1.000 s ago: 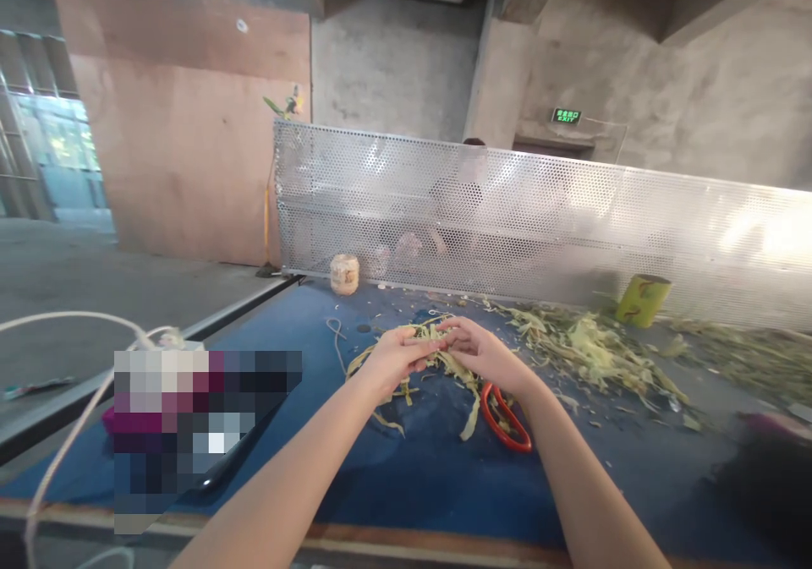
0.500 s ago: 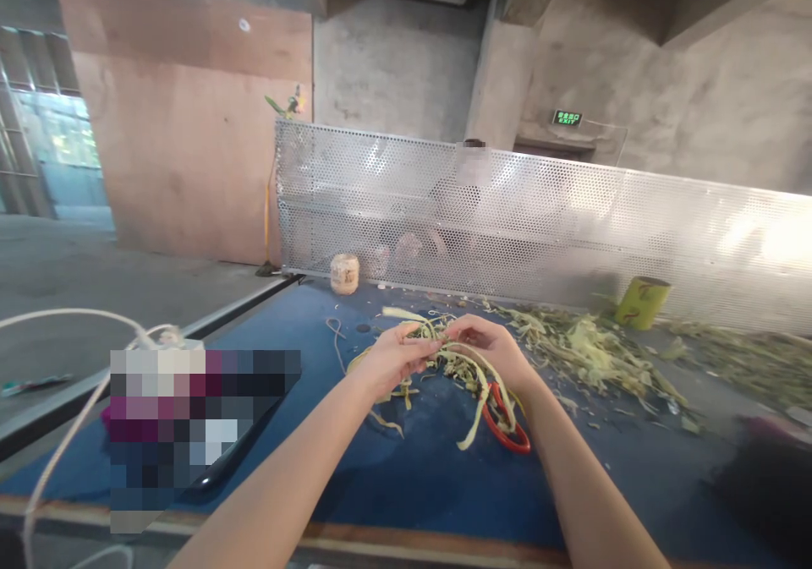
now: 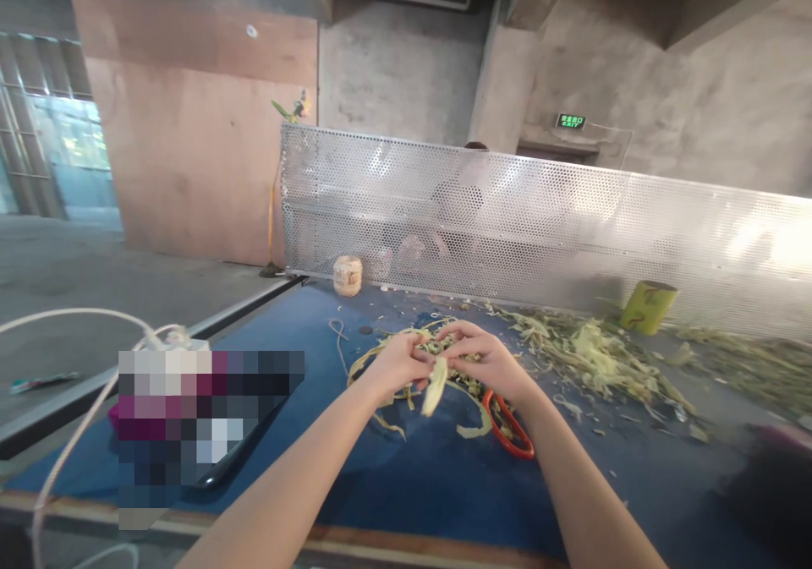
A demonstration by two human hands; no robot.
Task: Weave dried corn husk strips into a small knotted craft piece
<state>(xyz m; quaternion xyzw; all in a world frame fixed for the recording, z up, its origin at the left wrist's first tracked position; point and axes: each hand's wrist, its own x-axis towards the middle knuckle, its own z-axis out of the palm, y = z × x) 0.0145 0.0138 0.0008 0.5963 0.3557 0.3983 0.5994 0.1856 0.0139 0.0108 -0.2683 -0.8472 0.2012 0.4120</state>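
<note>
My left hand (image 3: 404,366) and my right hand (image 3: 477,356) meet over the blue table, fingertips pinched close together. Between them is a pale yellow-green strip of plant husk (image 3: 435,387), one end hanging toward me. What the inner fingertips do with it is partly hidden. Under and behind the hands lies a heap of husk scraps (image 3: 466,369). Scissors with red handles (image 3: 509,425) rest beside my right wrist, and a curved husk strip (image 3: 475,424) lies just left of them.
A larger pile of dry husks (image 3: 593,353) spreads to the right, near a yellow-green can (image 3: 647,307). A whitish roll (image 3: 348,276) stands by the perforated metal screen (image 3: 381,205); a person sits behind it. A white cable (image 3: 82,417) and blurred-out items lie left on the blue table (image 3: 437,493).
The long strips that draped from my hands toward the scissors no longer hang there. A shorter, wider husk strip now points toward me from between my fingers. The view has shifted slightly.
</note>
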